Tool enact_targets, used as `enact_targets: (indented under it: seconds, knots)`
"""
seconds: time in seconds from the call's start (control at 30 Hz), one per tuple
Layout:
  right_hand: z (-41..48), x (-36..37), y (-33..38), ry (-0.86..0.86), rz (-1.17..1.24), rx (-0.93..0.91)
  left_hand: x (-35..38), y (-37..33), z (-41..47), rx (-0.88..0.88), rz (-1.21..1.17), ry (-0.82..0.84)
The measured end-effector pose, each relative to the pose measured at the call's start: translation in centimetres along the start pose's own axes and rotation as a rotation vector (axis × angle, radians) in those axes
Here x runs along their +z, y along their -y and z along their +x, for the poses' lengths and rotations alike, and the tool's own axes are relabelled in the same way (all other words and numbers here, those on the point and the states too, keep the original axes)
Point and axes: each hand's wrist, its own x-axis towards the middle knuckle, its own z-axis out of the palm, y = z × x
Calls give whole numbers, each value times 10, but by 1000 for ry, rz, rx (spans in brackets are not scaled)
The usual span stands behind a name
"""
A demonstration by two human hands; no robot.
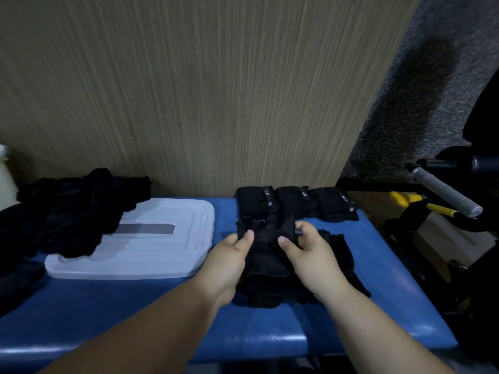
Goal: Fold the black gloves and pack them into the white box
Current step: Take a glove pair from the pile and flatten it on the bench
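Fingers (306,230) of left hand (229,256) and right hand (310,253) pinch soft, crumpled black glove (266,240).

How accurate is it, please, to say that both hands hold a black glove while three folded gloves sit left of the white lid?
Not quite: the head view shows the three folded gloves right of the white lid, not left. The left hand and right hand do hold a black glove.

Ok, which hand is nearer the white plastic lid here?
Left. The left hand grips the black glove just to the right of the white plastic lid. The right hand grips the same glove's other side, farther from the lid.
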Motion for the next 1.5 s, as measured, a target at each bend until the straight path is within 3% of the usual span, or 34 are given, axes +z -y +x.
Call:
enact_targets:
  seconds: [0.13,0.3,0.37,0.43,0.5,0.6,0.87,1.0,1.1,1.23,1.33,1.5]
  knots:
    - [-1,-1,-4,-3,-500,-53,-13,11,8,239,526,-117]
    - [-5,2,-5,-51,-845,-287,-15,20,1,698,1024,-215]
    - [-5,3,-6,30,-925,-332,-16,20,1,789,1119,-197]
    - [-5,4,-9,189,-964,-300,-18,19,-1,777,1230,-110]
    - [-5,5,-13,343,-1039,-227,-21,22,-3,659,1373,-21]
    - [-4,6,-16,457,-1143,-138,-23,23,-5,529,1482,49]
    - [-2,2,-15,433,-1053,-163,-24,25,-5,494,1543,97]
    - [3,-23,-3,116,-718,-225,-25,25,-5,497,1550,132]
    - [15,-61,-4,-119,-706,15,-25,25,-6,504,1513,126]
    - [18,-97,-13,-22,-848,462,-27,26,-6,575,1350,103]
    - [19,-97,-20,3,-791,530,-29,26,-7,654,1242,141]
    - [20,-91,-21,-16,-420,478,-29,26,-8,641,1399,303]
